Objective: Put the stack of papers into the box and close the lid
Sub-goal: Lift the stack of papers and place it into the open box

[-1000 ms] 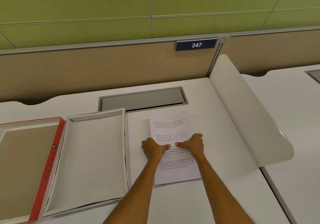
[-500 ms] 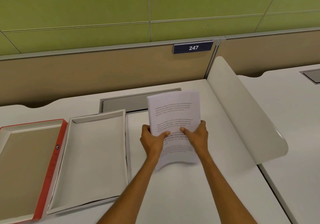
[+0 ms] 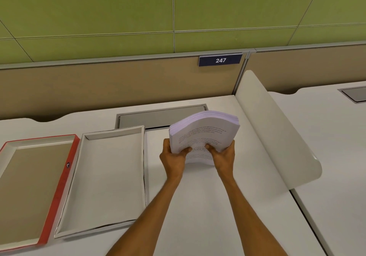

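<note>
A thick stack of white printed papers (image 3: 206, 131) stands nearly upright above the desk, its top edge bowed away from me. My left hand (image 3: 174, 157) grips its left lower edge and my right hand (image 3: 223, 154) grips its right lower edge, thumbs on the printed face. The open white box (image 3: 107, 178) lies empty on the desk to the left of my hands. Its red-edged lid (image 3: 57, 192) rests upside down at the far left, next to the box.
A grey cable hatch (image 3: 158, 116) is set in the white desk (image 3: 208, 206) behind the box. A curved white divider (image 3: 277, 137) rises on the right, with another desk beyond. A tan partition with a "247" plate (image 3: 220, 60) runs along the back.
The papers lay flat on the desk under both hands. Both hands gripped the stack, lifted it and tipped it up on end, so its top edge now curls away.
</note>
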A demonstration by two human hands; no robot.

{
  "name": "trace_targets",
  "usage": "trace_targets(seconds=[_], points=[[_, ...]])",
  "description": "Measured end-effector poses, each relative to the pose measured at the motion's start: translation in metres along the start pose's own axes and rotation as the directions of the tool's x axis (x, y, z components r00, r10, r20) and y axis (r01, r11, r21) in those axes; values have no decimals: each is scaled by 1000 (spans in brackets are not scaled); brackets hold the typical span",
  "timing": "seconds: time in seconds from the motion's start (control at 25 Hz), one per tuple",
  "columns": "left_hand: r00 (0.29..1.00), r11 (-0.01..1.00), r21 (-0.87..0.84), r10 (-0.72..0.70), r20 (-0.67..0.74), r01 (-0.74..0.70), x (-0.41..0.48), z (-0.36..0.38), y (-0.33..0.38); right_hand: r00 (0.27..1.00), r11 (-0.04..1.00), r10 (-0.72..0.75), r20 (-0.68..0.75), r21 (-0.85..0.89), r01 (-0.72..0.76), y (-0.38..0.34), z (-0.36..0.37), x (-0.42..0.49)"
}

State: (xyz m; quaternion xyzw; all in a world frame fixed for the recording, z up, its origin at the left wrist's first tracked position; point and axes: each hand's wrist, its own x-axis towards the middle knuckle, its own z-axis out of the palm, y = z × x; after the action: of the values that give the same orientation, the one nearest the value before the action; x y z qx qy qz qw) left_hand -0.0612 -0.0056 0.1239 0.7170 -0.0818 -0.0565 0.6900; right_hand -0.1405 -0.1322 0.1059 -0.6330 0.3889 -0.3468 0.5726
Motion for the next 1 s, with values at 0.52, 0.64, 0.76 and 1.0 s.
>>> trace_targets(seconds=[0.52, 0.64, 0.76, 1.0], points=[[988, 996, 59, -72, 138, 64, 17, -18, -21, 996, 998, -12, 87, -55, 16, 10, -14, 11], [986, 996, 22, -84, 142, 82, 15, -12, -21, 996, 998, 12, 92, -57, -6, 11, -7, 11], [989, 995, -4, -97, 108, 98, 16, -8, -23, 998, 999, 20, 58, -45, -18, 7, 2, 9], [980, 980, 96, -181, 88, 173, 31, -5, -13, 992, 991, 85, 96, -113, -74, -13, 5, 16]])
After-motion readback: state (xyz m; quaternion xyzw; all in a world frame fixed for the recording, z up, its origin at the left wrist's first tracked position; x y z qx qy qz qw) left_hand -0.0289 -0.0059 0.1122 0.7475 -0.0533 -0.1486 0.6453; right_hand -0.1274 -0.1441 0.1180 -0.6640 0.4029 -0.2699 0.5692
